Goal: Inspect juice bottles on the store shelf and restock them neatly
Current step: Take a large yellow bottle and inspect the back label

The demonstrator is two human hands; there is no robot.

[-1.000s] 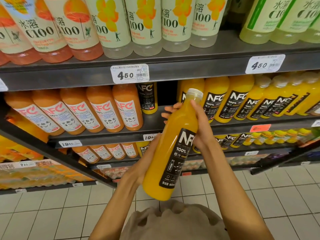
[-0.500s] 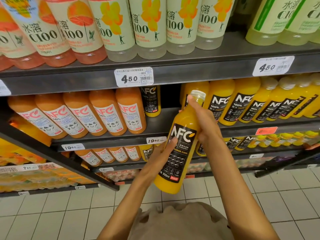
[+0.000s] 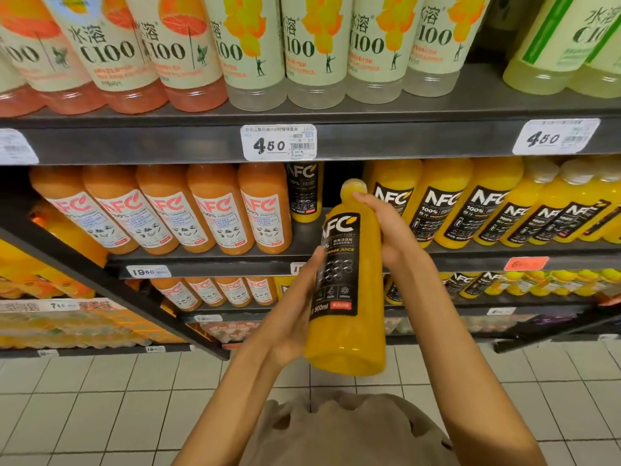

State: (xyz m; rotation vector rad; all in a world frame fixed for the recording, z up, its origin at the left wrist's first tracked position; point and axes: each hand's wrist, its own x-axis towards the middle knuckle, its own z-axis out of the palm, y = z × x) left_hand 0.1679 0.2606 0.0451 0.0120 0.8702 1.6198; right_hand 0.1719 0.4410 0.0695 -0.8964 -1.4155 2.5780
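Fingers of the right hand (image 3: 389,227) are curling round the neck and shoulder of the orange juice bottle (image 3: 346,297), just under its cap, while the left hand (image 3: 295,317) is cupping the lower body from the side, its fingers lying fairly straight along the black label. Both hands are carrying the bottle in the air, in front of the front edge of the middle shelf (image 3: 215,264), level with a dark gap (image 3: 336,176) in the row.

Compared with a second ago, the bottle is standing much nearer upright and its label is now facing the camera with the large NFC lettering readable; before, it was leaning over with the side panel showing. It is also sitting higher and closer to the shelf. That suggests the turning-over check is finishing and the return to the row is beginning.

The gap is lying between a single black-labelled bottle (image 3: 304,193) set further back on the shelf and the row of orange juice bottles (image 3: 447,203) running toward the right end. To the left, the guava bottles (image 3: 215,210) are lining the front edge. Judging from this, the held bottle is probably heading for that gap, label outward, and the cap will need to clear the underside of the upper shelf (image 3: 403,139) with its price tag (image 3: 278,142).
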